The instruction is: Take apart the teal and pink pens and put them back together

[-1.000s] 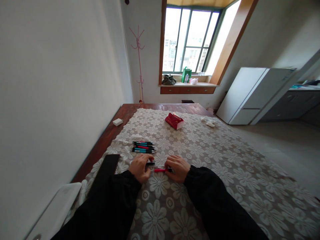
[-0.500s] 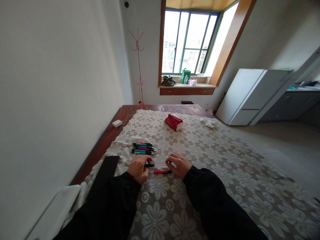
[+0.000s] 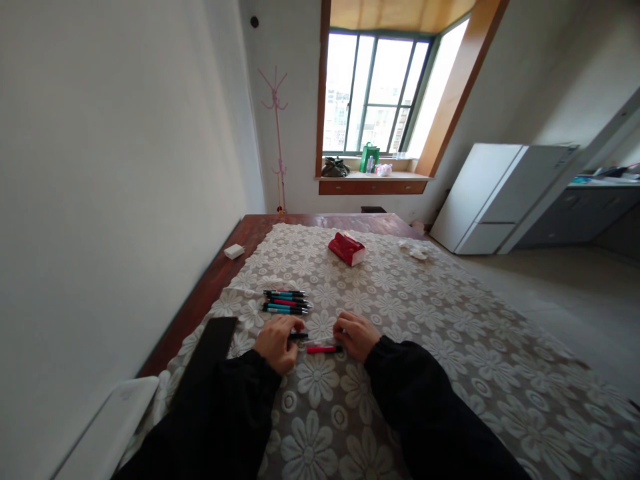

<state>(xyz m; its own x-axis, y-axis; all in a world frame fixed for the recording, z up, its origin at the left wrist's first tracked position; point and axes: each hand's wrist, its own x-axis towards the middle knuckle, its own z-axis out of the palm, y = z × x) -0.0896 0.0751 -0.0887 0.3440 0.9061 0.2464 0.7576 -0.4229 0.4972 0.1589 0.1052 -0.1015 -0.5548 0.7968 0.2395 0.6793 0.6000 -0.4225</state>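
While both hands stay put, left hand point(image 3: 275, 343) pinches black pen piece point(image 3: 299, 335); right hand point(image 3: 354, 334) covers pink pen point(image 3: 324, 349).

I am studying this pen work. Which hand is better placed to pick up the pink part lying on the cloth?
Probably the right hand: the pink part lies just beside its fingers, while the left hand already pinches a black piece.

text: none readable | labels: none | pens point(image 3: 285, 302): print too small
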